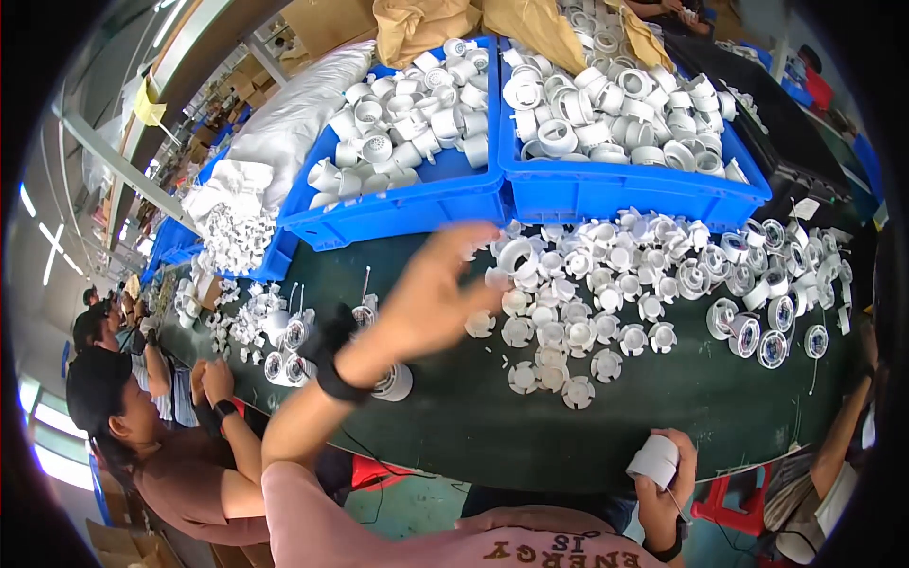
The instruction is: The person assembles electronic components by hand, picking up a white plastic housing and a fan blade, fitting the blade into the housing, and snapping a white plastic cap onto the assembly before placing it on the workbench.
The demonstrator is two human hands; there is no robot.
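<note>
My left hand (436,289), smeared by motion, stretches over the table with thumb and fingers spread apart. Just beyond its fingertips is a white plastic ring (517,257), apparently not gripped. Around that ring lie many small white notched caps (579,333), some heaped and some loose. Down at the table's near edge, my right hand (668,483) is wrapped round a white cylindrical housing (653,460). A thin wire hangs from the housing beside my fingers. The housing's far end is turned away from view.
Two blue bins (634,194) full of white plastic housings stand at the back of the dark green table (445,431). Round units with wires (745,333) gather on the right; small white parts (248,317) on the left. A co-worker (170,454) sits at left; a red stool (734,502) stands below.
</note>
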